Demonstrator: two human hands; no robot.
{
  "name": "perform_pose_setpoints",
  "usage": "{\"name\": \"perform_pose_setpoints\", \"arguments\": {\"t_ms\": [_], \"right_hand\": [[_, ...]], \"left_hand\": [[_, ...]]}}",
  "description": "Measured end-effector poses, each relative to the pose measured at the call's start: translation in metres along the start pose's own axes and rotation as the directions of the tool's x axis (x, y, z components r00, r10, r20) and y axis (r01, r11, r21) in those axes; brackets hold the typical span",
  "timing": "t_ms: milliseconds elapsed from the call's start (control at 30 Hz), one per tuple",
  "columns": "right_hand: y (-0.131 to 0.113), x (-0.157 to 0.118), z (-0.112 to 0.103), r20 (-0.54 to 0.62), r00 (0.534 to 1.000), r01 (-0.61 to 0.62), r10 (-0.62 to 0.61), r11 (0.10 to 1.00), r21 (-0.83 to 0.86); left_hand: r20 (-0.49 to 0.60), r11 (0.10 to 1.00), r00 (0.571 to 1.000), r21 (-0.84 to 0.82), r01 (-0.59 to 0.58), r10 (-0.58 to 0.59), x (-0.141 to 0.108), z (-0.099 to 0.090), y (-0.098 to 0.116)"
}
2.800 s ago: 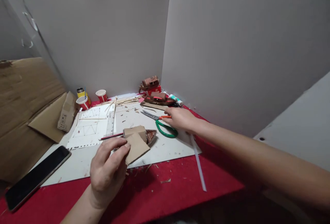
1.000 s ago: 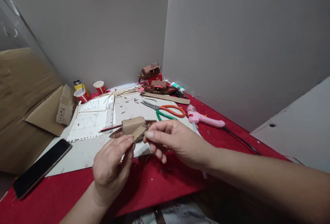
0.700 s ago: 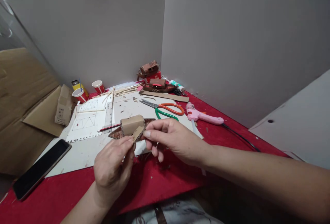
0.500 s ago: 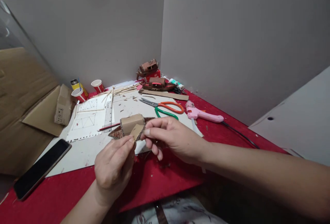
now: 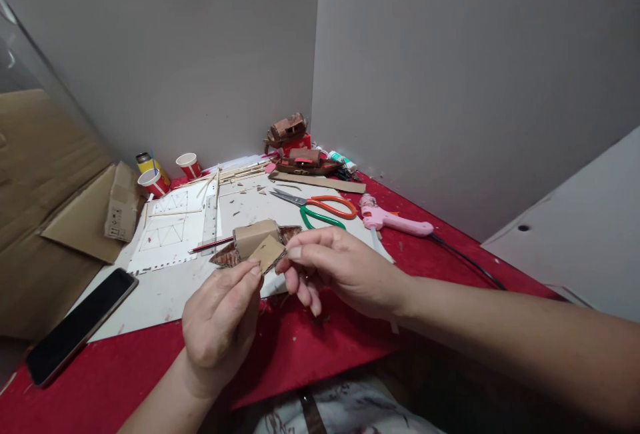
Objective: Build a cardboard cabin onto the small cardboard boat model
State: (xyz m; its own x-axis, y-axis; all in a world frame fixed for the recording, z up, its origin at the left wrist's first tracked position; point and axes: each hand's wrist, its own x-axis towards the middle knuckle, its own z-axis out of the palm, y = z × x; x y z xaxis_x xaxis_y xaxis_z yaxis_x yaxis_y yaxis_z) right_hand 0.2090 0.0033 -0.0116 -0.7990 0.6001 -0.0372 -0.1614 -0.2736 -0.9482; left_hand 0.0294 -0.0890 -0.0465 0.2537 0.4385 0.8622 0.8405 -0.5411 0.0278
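Between my two hands is a small tan piece of cardboard (image 5: 269, 253), tilted, with its corrugated edge facing me. My left hand (image 5: 223, 314) pinches its left corner between thumb and finger. At its right corner, the thumb and index finger of my right hand (image 5: 333, 267) are closed on it, the other fingers curled below. Just behind the piece a cardboard boat model (image 5: 250, 239) sits on the white board, with a curved tan cover over its middle and brown pointed ends. My hands and the piece hide part of the boat.
Green-and-orange-handled scissors (image 5: 320, 207) lie beyond my right hand, a pink glue gun (image 5: 397, 219) to their right. A phone (image 5: 83, 327) is at the left, near a large cardboard box (image 5: 45, 174). Paper cups (image 5: 189, 166), thin sticks (image 5: 240, 173) and finished boat models (image 5: 307, 162) stand farther back.
The cardboard piece has turned so more of its flat face shows. My right hand has shifted slightly right and down, while my left hand has stayed nearly still.
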Motion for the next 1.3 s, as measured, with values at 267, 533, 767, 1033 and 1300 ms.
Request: {"name": "perform_pose_setpoints", "arguments": {"t_ms": [267, 533, 767, 1033, 1300], "right_hand": [[-0.001, 0.0, 0.001, -0.054, 0.998, 0.02, -0.026, 0.994, -0.107], [-0.006, -0.001, 0.002, -0.078, 0.99, 0.095, -0.122, 0.953, -0.286], [-0.003, -0.002, 0.005, 0.137, 0.907, 0.378, -0.398, 0.625, -0.683], [0.012, 0.007, 0.012, 0.295, 0.831, 0.509, -0.473, 0.429, -0.746], [0.017, 0.01, 0.015, 0.275, 0.798, 0.539, -0.537, 0.43, -0.725]], "left_hand": [[0.014, 1.0, 1.0, 0.016, -0.002, 0.002, 0.001, 0.003, 0.001], [0.033, 0.926, 0.957, -0.245, 0.286, -0.287, -0.005, 0.01, 0.008], [0.242, 0.726, 0.833, -0.41, 0.552, -0.498, 0.01, 0.004, 0.014], [0.221, 0.829, 0.877, -0.292, 0.476, -0.426, 0.015, -0.001, 0.009], [0.083, 0.92, 0.922, -0.074, 0.384, -0.378, 0.01, -0.005, 0.013]]}}
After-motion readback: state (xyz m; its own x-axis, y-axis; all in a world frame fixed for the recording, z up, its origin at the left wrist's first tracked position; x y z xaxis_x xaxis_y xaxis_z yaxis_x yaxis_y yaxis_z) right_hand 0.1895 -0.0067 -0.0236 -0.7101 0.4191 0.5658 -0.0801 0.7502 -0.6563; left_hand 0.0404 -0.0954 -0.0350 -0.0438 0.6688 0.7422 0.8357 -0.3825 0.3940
